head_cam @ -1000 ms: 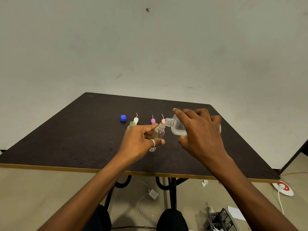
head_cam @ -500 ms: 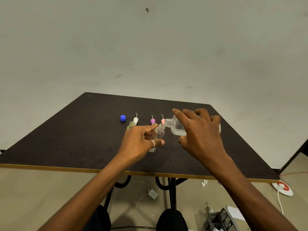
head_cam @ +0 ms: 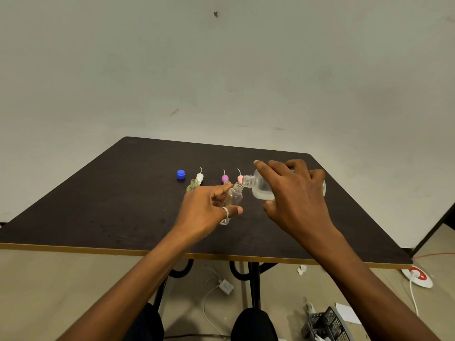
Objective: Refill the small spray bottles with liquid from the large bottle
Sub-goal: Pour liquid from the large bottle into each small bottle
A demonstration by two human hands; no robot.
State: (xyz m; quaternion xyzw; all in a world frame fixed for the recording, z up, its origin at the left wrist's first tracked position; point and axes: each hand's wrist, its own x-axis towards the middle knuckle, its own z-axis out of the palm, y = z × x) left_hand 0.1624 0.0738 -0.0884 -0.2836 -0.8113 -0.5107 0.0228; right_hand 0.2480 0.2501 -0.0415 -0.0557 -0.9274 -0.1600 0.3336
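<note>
1. Compared with half a second ago, nothing has plainly shifted. Both hands and both bottles sit as they did.
2. The left hand (head_cam: 204,212) grasps the small clear bottle (head_cam: 235,196), its ringed thumb on the near side and its fingers curled round the far side. The bottle is capless and leans with its neck up against the mouth of the large bottle (head_cam: 261,188).
3. The right hand (head_cam: 295,200) clasps the large bottle from above. The bottle is tipped on its side over the table (head_cam: 98,205), mouth to the left. Clear liquid pools in its low side; whether any is flowing cannot be told.
4. Just behind the large bottle's mouth lies a pink spray top (head_cam: 240,178). Farther left lie a purple spray top (head_cam: 224,178), a white spray top (head_cam: 199,177) and, farthest, a blue cap (head_cam: 181,174).
5. An open greenish bottle (head_cam: 192,185) stands left of the large bottle, partly hidden by the left hand.
</note>
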